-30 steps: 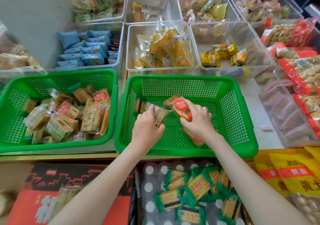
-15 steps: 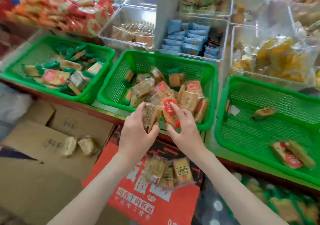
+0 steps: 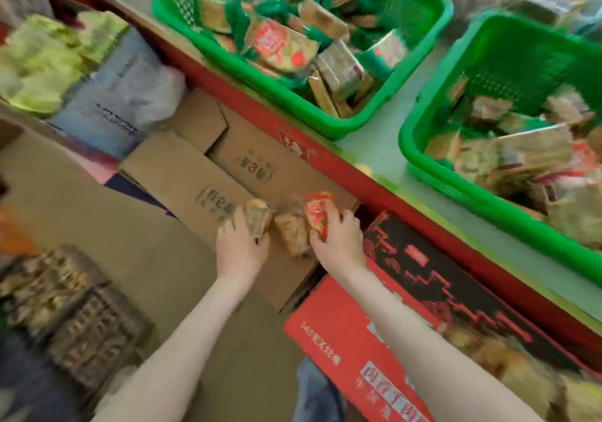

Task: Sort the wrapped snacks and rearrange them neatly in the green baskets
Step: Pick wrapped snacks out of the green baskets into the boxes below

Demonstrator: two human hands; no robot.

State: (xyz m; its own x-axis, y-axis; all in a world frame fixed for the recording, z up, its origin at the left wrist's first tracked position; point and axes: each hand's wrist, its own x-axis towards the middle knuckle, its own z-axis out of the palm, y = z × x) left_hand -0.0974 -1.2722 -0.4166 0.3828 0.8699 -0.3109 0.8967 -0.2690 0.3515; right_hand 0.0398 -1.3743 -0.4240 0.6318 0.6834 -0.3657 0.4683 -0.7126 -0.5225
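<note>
Head view, heavy motion blur. We see the left hand (image 3: 239,252) curled round a clear-wrapped snack (image 3: 258,217): crinkly film over a brown, blocky biscuit. The right hand (image 3: 340,242) grips a red-printed snack (image 3: 316,213), a glossy wrapper with fingers folded over it. A third snack (image 3: 292,233), clear-wrapped and tan, sits between the two hands, just beside both; we can't tell whether either hand touches it.

Under the hands is a flat corrugated cardboard box (image 3: 182,167), matte brown with printed flaps. Below the right hand is a red carton (image 3: 342,333), smooth, with white print.

Beyond the hands runs the table (image 3: 374,151), with a pale green top and red front edge. On it, well apart from the hands, the first green basket (image 3: 329,127) is straight ahead and the second green basket (image 3: 411,148) is ahead-right. Both are moulded plastic with mesh walls and rounded rims, and hold loose piles of wrapped snacks.
</note>
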